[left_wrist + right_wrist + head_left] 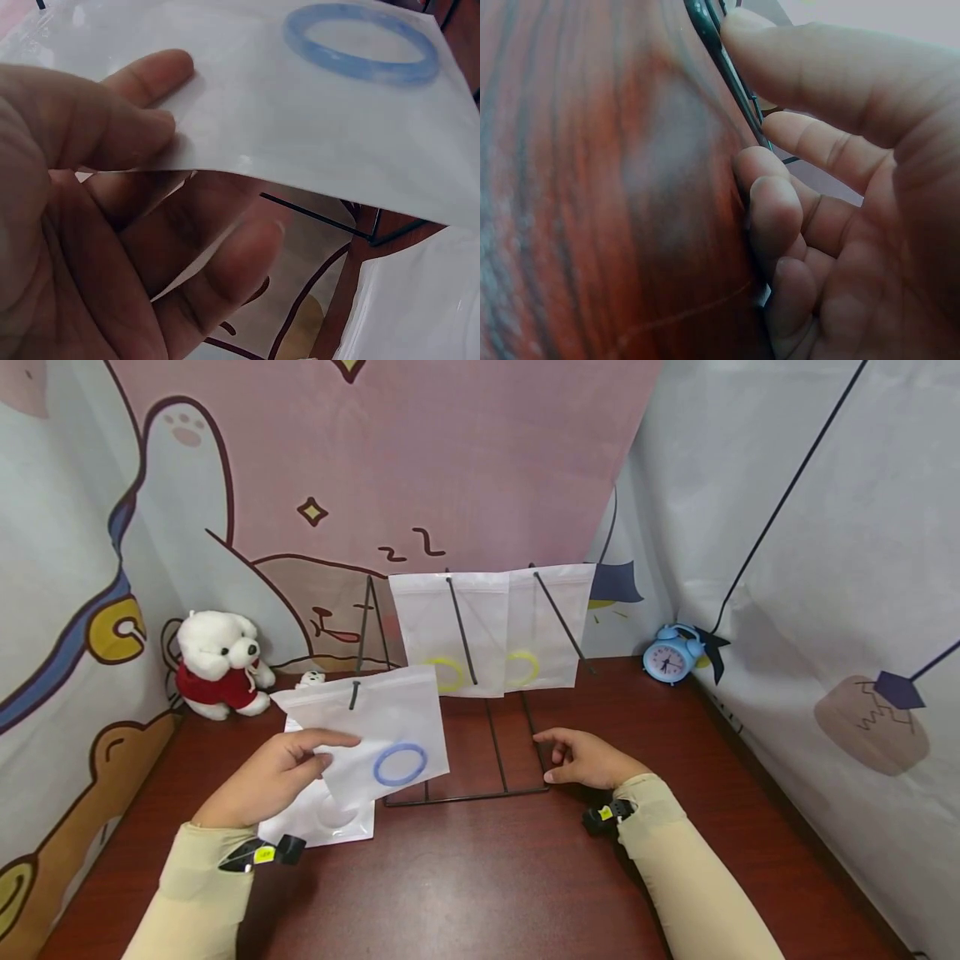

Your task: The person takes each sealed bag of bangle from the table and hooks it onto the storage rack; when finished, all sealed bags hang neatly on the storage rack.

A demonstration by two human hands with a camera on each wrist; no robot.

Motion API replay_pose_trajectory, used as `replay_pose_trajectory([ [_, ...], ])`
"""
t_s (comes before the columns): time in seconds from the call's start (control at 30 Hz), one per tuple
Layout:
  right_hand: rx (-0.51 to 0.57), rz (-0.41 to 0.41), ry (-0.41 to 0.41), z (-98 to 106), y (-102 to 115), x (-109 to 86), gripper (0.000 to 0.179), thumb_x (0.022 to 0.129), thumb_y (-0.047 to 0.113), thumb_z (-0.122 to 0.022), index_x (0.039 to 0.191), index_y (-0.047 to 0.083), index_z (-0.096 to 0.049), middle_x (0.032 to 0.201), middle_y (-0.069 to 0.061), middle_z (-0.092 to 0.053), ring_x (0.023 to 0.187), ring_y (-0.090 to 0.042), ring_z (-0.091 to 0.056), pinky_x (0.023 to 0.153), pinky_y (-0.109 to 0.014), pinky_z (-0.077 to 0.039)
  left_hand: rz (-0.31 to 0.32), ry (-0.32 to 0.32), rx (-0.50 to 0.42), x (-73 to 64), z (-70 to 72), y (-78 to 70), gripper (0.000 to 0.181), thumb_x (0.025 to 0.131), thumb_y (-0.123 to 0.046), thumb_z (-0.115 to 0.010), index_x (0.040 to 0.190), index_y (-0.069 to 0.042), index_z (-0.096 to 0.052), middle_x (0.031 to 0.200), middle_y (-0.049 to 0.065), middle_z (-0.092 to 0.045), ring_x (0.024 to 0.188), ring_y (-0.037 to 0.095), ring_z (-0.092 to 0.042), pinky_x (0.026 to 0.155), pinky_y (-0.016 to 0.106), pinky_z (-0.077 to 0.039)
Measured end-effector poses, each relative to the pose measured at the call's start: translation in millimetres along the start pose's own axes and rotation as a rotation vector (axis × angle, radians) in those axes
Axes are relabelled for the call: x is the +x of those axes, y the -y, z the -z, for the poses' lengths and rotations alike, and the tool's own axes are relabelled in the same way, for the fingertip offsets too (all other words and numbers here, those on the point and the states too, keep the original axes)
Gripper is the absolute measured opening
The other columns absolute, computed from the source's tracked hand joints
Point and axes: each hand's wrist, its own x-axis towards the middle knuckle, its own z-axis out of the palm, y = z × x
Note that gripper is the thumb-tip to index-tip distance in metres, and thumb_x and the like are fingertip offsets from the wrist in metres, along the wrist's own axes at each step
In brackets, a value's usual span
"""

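Note:
A black wire display rack (465,798) stands on the table with prongs that slope forward. From its left prong hangs a white zip bag (390,714) showing a blue bangle (401,765) through its front. My left hand (262,772) holds that bag by its lower left edge; in the left wrist view the thumb and index finger lie over its face, the other fingers behind. Two more white bags (459,618) with yellow bangles (522,668) hang on the other prongs. My right hand (592,760) pinches the rack's base bar (731,75) near its front right corner.
Below the hanging bag, another white bag (330,827) lies on the table (450,885). A white plush dog (217,664) in red sits at the back left, with a smaller white toy (311,679) beside it. At the back right stands a blue alarm clock (670,656). Printed curtains surround the table.

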Motion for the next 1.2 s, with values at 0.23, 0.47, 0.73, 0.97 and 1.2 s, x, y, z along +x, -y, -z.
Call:
replay_pose_trajectory([
  [0.23,0.002,0.002,-0.004,-0.5,-1.7,1.4,0.068,0.090,0.020,-0.085,0.151,0.011,-0.055,0.103,-0.011,-0.057,0.077,-0.019,-0.053,0.070,-0.032,-0.048,0.051,-0.062,0.086,0.4,-0.5,-2.3,0.040,0.103,-0.002,-0.060,0.140,-0.016,-0.069,0.131,0.007,-0.071,0.070,0.015,-0.052,0.060,0.026,-0.048],
  [0.47,0.005,0.005,-0.002,-0.9,-2.0,1.0,0.067,0.091,0.019,-0.085,0.150,0.011,-0.055,0.102,-0.010,-0.057,0.076,-0.019,-0.053,0.070,-0.031,-0.048,0.083,-0.101,0.081,2.2,-2.2,0.2,0.043,0.103,0.001,-0.057,0.141,-0.016,-0.069,0.136,0.008,-0.069,0.071,0.016,-0.053,0.064,0.026,-0.049],
  [0.73,0.000,-0.008,-0.009,-0.8,-1.3,1.0,0.067,0.090,0.020,-0.086,0.150,0.013,-0.056,0.103,-0.009,-0.058,0.079,-0.019,-0.055,0.071,-0.032,-0.049,0.071,-0.021,0.084,4.3,-6.2,9.2,0.042,0.103,0.003,-0.056,0.133,-0.020,-0.074,0.135,0.004,-0.072,0.115,0.020,-0.062,0.089,0.023,-0.051],
  [0.97,-0.014,-0.001,-0.009,-1.1,-2.6,1.3,0.067,0.090,0.021,-0.085,0.150,0.012,-0.056,0.103,-0.008,-0.058,0.077,-0.017,-0.055,0.070,-0.029,-0.049,0.035,0.020,0.088,6.4,-11.4,18.4,0.041,0.102,0.006,-0.055,0.130,-0.017,-0.075,0.132,0.001,-0.074,0.123,0.012,-0.063,0.095,0.018,-0.049],
  [1.2,0.001,0.007,-0.005,-0.4,-2.6,0.8,0.067,0.090,0.020,-0.085,0.150,0.011,-0.055,0.103,-0.010,-0.058,0.078,-0.019,-0.054,0.071,-0.032,-0.049,0.057,0.055,0.089,8.3,-13.3,21.8,0.039,0.103,0.005,-0.054,0.130,-0.015,-0.075,0.132,0.003,-0.073,0.121,0.021,-0.063,0.095,0.023,-0.051],
])
